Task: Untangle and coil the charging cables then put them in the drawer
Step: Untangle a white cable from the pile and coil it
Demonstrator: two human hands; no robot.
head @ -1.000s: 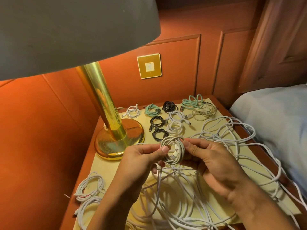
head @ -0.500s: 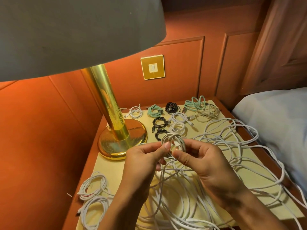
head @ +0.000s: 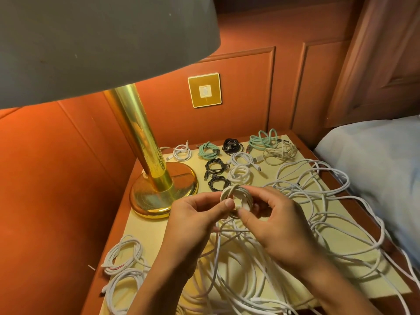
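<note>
Both hands hold a small coil of white cable (head: 238,196) above the bedside table. My left hand (head: 195,221) pinches its left side with thumb and fingers. My right hand (head: 277,221) grips its right side, thumb across the front. A big tangle of white cables (head: 318,214) spreads over the table's right and front. Finished coils lie at the back: mint-green coils (head: 208,151), black coils (head: 232,146) and white coils (head: 241,173). More white loops (head: 123,258) lie at the front left. No drawer is visible.
A brass lamp (head: 159,185) with a wide grey shade (head: 91,42) stands at the table's back left. The yellow tabletop (head: 145,226) has a wooden rim. A pillow (head: 386,169) lies right of the table. A gold wall switch (head: 204,90) sits on the panelled wall behind.
The coil has turned between my fingers and sits more compact. My right thumb has moved across its front. The view shifted slightly.
</note>
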